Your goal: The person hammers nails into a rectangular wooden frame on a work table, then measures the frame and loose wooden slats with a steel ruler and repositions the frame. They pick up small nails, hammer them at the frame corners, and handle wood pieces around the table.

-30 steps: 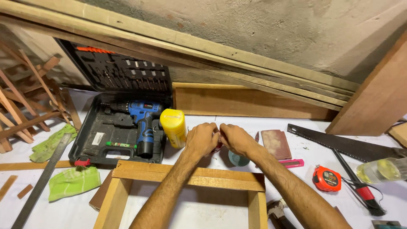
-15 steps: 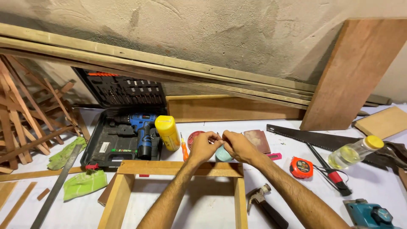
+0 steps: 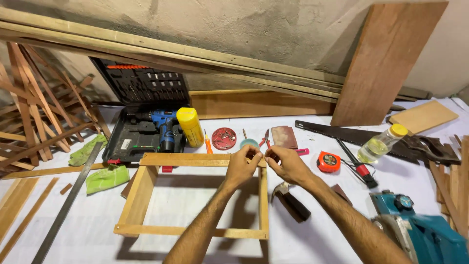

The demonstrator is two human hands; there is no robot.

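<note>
A rectangular wooden frame (image 3: 141, 188) lies flat on the white table. My left hand (image 3: 243, 167) and my right hand (image 3: 287, 166) meet above the frame's far right corner, fingertips pinched together on something too small to make out. Just behind the hands lie a small teal round lid (image 3: 248, 143), a red round tin (image 3: 224, 138) holding small parts, red-handled pliers (image 3: 266, 138) and an orange screwdriver (image 3: 208, 144).
An open black case (image 3: 128, 142) with a blue drill (image 3: 165, 128) and a yellow can (image 3: 190, 127) stands behind the frame. Right of the hands: hammer (image 3: 290, 200), orange tape measure (image 3: 328, 161), hand saw (image 3: 342, 133), clear bottle (image 3: 380, 143), teal power saw (image 3: 425, 234). Planks lean on the wall.
The view has pulled back and tilted down, showing the whole frame and the power saw. Both hands came nearer along the table, from over the teal lid to the frame's far right corner.
</note>
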